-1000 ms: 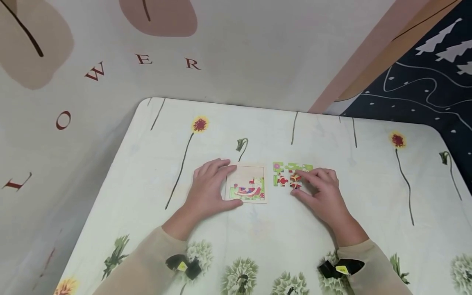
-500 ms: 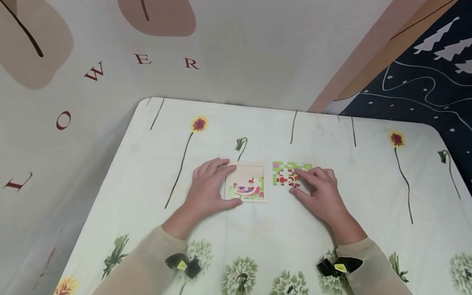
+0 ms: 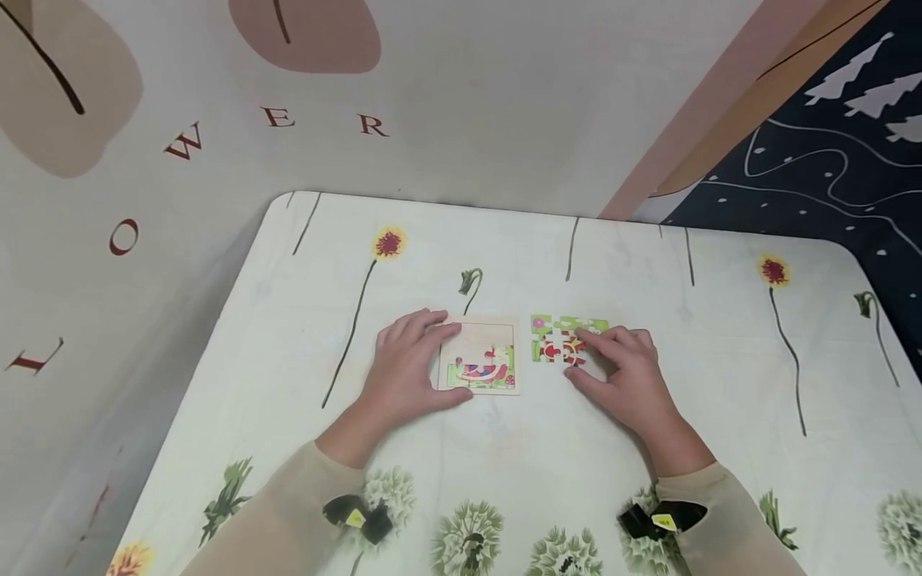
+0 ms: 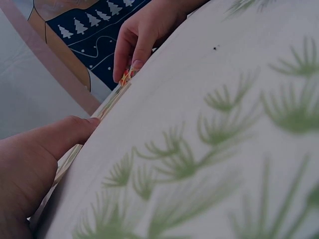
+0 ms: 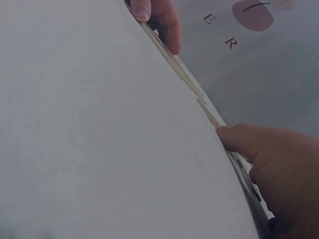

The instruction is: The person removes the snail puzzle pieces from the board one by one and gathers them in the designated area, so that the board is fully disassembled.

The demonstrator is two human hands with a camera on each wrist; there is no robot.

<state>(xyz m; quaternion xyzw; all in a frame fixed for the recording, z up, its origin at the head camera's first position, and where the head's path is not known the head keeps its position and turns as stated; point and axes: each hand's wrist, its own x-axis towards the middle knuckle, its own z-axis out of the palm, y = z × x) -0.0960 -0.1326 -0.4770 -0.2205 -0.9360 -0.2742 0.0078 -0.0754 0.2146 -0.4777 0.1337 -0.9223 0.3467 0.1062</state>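
A square wooden puzzle tray [image 3: 487, 334] lies on the table, its lower part filled with colourful pieces and its upper part bare wood. My left hand [image 3: 405, 364] holds the tray by its left side, thumb at the near edge and fingertips at the far edge. To the right of the tray, several loose puzzle pieces [image 3: 540, 324] lie close together, green with red parts. My right hand [image 3: 634, 372] pinches a red and yellow puzzle piece [image 3: 574, 349] between thumb and index finger, among those pieces. In the left wrist view, the colourful piece [image 4: 127, 75] shows under the right fingertips.
The white table [image 3: 302, 336] has a flower-printed cover. Behind it stands a pale wall [image 3: 504, 120] with printed letters, and a dark panel with white trees [image 3: 828, 168] is at the right. Both wrists wear black straps.
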